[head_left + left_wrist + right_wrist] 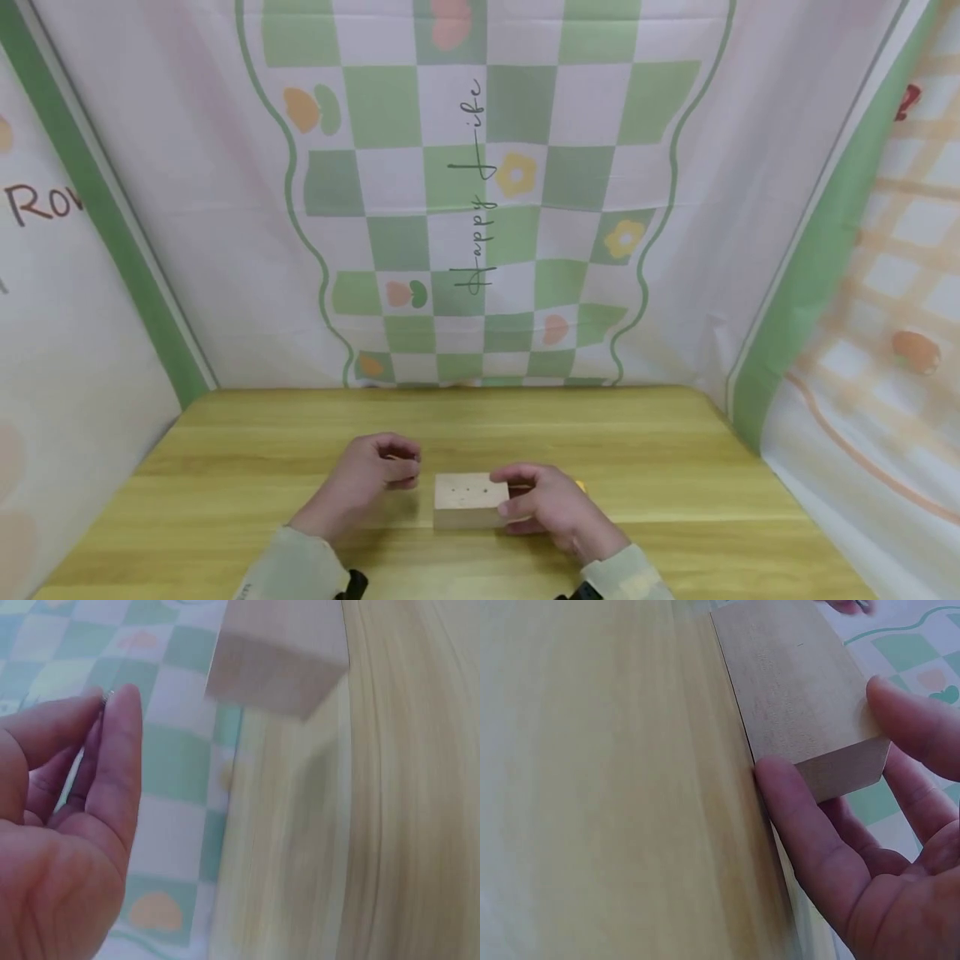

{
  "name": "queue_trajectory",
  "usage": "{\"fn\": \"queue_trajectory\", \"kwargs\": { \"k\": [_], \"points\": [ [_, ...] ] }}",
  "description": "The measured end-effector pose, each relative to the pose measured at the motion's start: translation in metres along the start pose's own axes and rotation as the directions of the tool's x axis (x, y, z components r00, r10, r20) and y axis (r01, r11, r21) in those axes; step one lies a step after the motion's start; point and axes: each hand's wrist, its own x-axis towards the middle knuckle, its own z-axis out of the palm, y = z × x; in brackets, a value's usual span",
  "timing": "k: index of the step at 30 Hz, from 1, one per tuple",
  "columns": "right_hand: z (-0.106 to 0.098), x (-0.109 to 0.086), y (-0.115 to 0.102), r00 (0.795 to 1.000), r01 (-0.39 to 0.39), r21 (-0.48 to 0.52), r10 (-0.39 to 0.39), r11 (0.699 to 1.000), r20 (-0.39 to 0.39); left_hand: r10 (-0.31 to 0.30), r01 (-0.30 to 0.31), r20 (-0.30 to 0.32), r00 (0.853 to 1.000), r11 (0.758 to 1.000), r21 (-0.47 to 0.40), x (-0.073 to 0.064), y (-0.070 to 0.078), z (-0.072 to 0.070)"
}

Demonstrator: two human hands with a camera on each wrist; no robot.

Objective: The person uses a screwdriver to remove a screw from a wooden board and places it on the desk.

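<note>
A pale wooden block (470,515) with a row of several small dark holes in its top rests on the table. My right hand (551,504) grips its right end, thumb on the near side; the right wrist view shows fingers and thumb around that end of the block (795,682). To the left of the block, apart from it, my left hand (367,467) is raised over the table. Its thumb and fingertips pinch a tiny shiny metal-looking piece (108,696), mostly hidden between them, so its kind is unclear.
The wood-grain table (660,433) reaches back to a hanging green-checked cloth (450,183). Similar cloths hang at left (82,292) and right (862,375). A small orange-yellow thing (580,485) peeks out behind my right hand, mostly hidden.
</note>
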Motion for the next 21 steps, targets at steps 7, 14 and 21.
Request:
{"fn": "queue_trajectory", "kwargs": {
  "k": [7,14,21],
  "points": [
    [0.000,0.000,0.000,1.000,0.001,0.005,-0.001,1.000,0.001,-0.062,0.068,-0.107,0.992,0.997,0.047,-0.014,-0.003,-0.037],
    [0.000,-0.001,0.001,1.000,0.006,0.005,-0.006,1.000,0.003,-0.090,0.103,-0.088,0.992,0.982,0.159,-0.027,-0.024,-0.043],
    [-0.001,-0.001,0.001,1.000,0.009,0.006,-0.009,1.000,0.000,-0.104,0.107,-0.023,0.994,0.971,0.216,-0.034,-0.038,-0.036]
  ]
}}
